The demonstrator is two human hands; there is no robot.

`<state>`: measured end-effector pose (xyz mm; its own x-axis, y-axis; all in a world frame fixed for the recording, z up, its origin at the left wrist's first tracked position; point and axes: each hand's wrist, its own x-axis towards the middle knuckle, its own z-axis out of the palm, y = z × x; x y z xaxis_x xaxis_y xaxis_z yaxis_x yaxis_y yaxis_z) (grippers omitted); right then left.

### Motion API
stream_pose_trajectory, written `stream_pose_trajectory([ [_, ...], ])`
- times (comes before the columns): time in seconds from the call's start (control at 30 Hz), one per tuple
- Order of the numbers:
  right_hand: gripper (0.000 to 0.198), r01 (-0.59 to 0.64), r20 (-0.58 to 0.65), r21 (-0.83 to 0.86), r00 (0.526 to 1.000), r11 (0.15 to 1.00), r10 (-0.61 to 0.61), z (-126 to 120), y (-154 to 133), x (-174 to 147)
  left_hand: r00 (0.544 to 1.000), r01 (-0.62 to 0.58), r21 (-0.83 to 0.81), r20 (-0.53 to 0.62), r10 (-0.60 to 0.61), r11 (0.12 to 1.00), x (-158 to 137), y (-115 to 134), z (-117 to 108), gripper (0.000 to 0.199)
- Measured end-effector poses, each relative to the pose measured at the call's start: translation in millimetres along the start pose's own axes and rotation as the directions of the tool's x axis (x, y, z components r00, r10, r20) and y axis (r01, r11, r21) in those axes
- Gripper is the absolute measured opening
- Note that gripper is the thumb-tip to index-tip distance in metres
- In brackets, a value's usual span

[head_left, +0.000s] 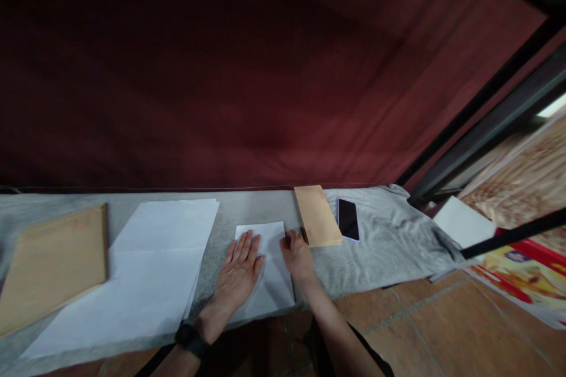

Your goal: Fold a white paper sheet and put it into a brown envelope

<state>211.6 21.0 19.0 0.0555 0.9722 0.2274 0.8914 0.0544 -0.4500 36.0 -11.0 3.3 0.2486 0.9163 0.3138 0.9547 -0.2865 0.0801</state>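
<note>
A folded white sheet of paper (270, 283) lies on the grey cloth in front of me. My left hand (239, 271) rests flat on its left part, fingers stretched out and slightly spread. At the sheet's upper right edge, my right hand (296, 253) is closed, its curled fingers pinching that edge; the fingertips are partly hidden. Just beyond the right hand is a stack of brown envelopes (319, 215). A dark spot beside the right fingers is too small to make out.
Large white sheets (154, 283) lie at left, partly under a brown packet (62, 259). A phone (349, 220) sits right of the envelopes on the grey cloth (389, 247). A dark red curtain (265, 82) hangs behind. A colourful box (526, 274) and dark metal bars stand at right.
</note>
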Motion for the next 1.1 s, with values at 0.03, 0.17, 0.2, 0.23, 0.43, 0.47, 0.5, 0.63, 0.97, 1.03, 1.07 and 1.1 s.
stream_pose_trajectory([
  [0.03, 0.023, 0.007, -0.004, 0.012, 1.000, 1.000, -0.007, 1, 2, 1, 1.000, 0.001, -0.004, 0.003, -0.001, 1.000, 0, 0, 0, 0.055],
  [0.17, 0.022, 0.015, -0.001, 0.019, 1.000, 1.000, -0.014, 3, 5, 4, 1.000, 0.010, -0.019, 0.014, -0.010, 1.000, 2, -1, -1, 0.056],
  [0.2, 0.022, 0.015, -0.001, 0.020, 1.000, 1.000, -0.015, 3, 6, 5, 1.000, 0.013, -0.022, 0.012, -0.012, 1.000, 3, -1, -2, 0.056],
  [0.23, 0.021, 0.015, -0.001, 0.022, 1.000, 1.000, -0.015, 2, 6, 7, 1.000, 0.014, -0.024, 0.007, -0.014, 1.000, 3, 0, -3, 0.056],
  [0.43, 0.017, 0.005, 0.004, 0.017, 1.000, 1.000, -0.005, -1, 4, 15, 0.999, -0.037, -0.025, -0.014, 0.037, 0.999, 0, 10, -3, 0.055],
  [0.47, 0.016, 0.003, 0.005, 0.014, 1.000, 1.000, -0.003, -1, 4, 15, 0.999, -0.041, -0.021, -0.011, 0.041, 0.999, -1, 12, -2, 0.055],
  [0.5, 0.016, 0.000, 0.006, 0.010, 1.000, 1.000, 0.000, -2, 3, 16, 0.999, -0.041, -0.017, -0.008, 0.041, 0.999, -2, 13, -2, 0.055],
  [0.63, 0.018, -0.007, 0.009, -0.003, 1.000, 1.000, 0.007, -5, -1, 14, 0.997, -0.072, -0.013, -0.003, 0.072, 0.997, -4, 17, -4, 0.055],
  [0.97, 0.044, 0.300, 0.010, 0.030, 0.954, 0.953, -0.301, -3, -21, -24, 0.976, -0.216, -0.025, 0.016, 0.216, 0.976, -18, 19, -5, 0.057],
  [1.03, 0.047, 0.386, 0.062, 0.026, 0.920, 0.922, -0.387, 1, -21, -35, 0.977, -0.212, -0.019, 0.024, 0.213, 0.977, -20, 18, -3, 0.057],
  [1.07, 0.049, 0.410, 0.084, 0.013, 0.908, 0.912, -0.410, 2, -20, -40, 0.978, -0.208, -0.018, 0.025, 0.208, 0.978, -21, 17, -3, 0.057],
  [1.1, 0.050, 0.425, 0.102, -0.004, 0.900, 0.905, -0.423, 2, -17, -43, 0.980, -0.198, -0.017, 0.024, 0.199, 0.980, -22, 16, -3, 0.057],
])
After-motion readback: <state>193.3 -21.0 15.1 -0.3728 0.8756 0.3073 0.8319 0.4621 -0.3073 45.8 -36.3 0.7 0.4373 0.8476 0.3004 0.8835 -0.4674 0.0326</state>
